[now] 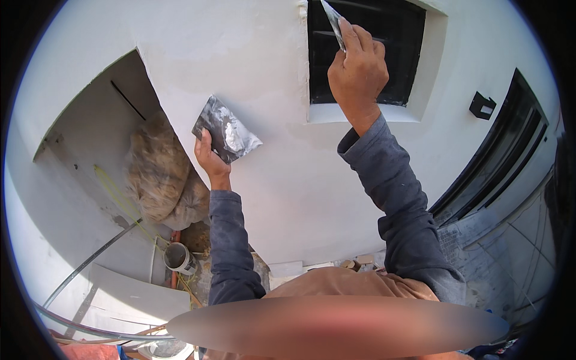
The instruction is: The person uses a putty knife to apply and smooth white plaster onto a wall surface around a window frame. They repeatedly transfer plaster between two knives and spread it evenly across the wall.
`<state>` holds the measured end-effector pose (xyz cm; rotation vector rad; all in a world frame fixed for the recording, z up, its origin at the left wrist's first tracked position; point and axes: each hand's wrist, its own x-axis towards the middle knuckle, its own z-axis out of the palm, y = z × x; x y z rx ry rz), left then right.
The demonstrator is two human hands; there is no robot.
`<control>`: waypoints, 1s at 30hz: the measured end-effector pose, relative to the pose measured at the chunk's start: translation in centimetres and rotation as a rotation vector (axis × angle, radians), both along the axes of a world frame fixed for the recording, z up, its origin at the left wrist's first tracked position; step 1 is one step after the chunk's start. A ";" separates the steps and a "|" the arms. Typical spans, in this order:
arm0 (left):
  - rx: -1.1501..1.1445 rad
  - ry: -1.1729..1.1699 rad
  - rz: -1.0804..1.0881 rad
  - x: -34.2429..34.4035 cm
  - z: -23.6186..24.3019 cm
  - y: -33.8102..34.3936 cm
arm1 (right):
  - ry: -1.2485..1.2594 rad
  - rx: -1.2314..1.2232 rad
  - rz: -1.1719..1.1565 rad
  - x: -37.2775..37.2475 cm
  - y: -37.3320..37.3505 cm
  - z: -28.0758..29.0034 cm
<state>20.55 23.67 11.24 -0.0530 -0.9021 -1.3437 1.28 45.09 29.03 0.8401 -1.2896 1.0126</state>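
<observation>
My left hand [210,157] grips a dark, flat square board [210,120] smeared with white paste, held out in front of the white wall [264,204]. My right hand [358,75] is raised higher, its fingers closed on a thin metal putty knife [331,19] at the top left part of the dark recessed window [378,27]. The knife's blade points up and left, close to the window's left edge; whether it touches the wall I cannot tell.
An alcove on the left holds large bulky bags [153,168], with a bucket [179,258] and yellow cords below. A black wall box [482,105] and dark glass door [504,144] are on the right. Rubble [360,262] lies along the wall's foot.
</observation>
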 end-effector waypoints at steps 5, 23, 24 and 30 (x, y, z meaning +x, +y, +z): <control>-0.003 0.009 0.006 -0.1 -0.3 -0.1 | 0.292 -0.055 -0.210 -2.5 -2.8 3.1; -0.005 0.022 0.028 -0.4 -0.3 0.1 | 0.458 0.094 -0.200 -1.1 -1.8 1.6; -0.003 0.023 0.020 -0.4 -0.2 0.1 | 0.490 0.023 -0.253 -1.5 -2.6 3.5; 0.031 0.052 0.000 -0.7 -0.5 -0.1 | 0.539 0.106 -0.217 -2.8 -5.0 2.7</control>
